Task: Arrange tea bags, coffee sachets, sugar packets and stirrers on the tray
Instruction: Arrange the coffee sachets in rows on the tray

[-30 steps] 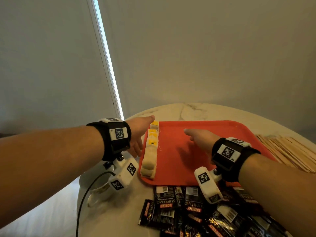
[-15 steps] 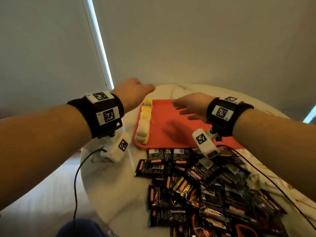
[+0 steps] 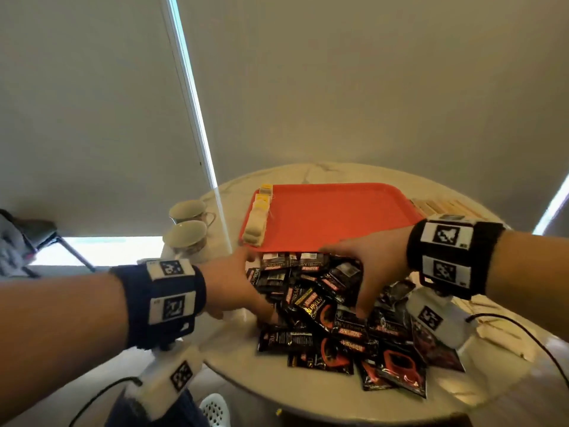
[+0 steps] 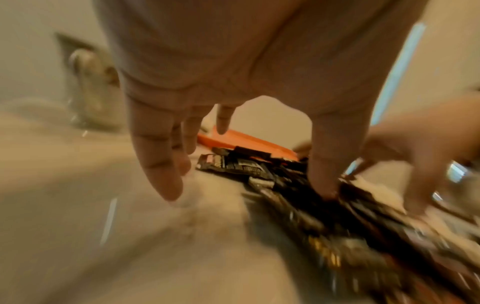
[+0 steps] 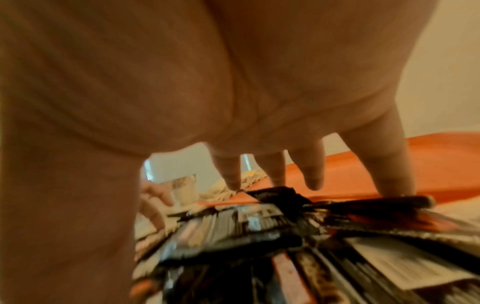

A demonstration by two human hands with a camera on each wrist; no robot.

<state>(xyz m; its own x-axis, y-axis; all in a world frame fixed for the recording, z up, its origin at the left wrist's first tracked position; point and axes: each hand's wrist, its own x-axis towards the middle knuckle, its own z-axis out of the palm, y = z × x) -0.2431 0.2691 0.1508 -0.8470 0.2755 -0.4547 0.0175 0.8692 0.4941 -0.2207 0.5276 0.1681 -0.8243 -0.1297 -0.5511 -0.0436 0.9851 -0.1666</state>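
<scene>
My left hand (image 3: 234, 288) reaches down at the left edge of the heap of black coffee sachets (image 3: 332, 312), fingers spread and hanging straight; from the wrist view my thumb tip touches down among the sachets while the other fingers (image 4: 161, 164) hang over bare table just beside them, gripping nothing. My right hand (image 3: 372, 269) comes in from the other side, splayed over the far right part of the same heap — its thumb points down onto the sachets in the head view, and in the right wrist view its fingers (image 5: 314, 172) hang straight above the packets with the outermost one resting on a dark packet near the tray's edge. Neither hand has closed on anything that I can see. The sachets lie in a loose, overlapping pile on the round marble table (image 3: 246, 374), right against the near edge of the orange tray (image 3: 338, 217). On the tray, a single row of tea bags (image 3: 258, 220) with yellow tags runs along its left side; the rest of its floor is bare orange. Wooden stirrers (image 3: 443, 206) lie on the table just beyond the tray's right rim. Two teacups (image 3: 187, 226) stand on the table to the left of the tray, near a bright strip of window.
</scene>
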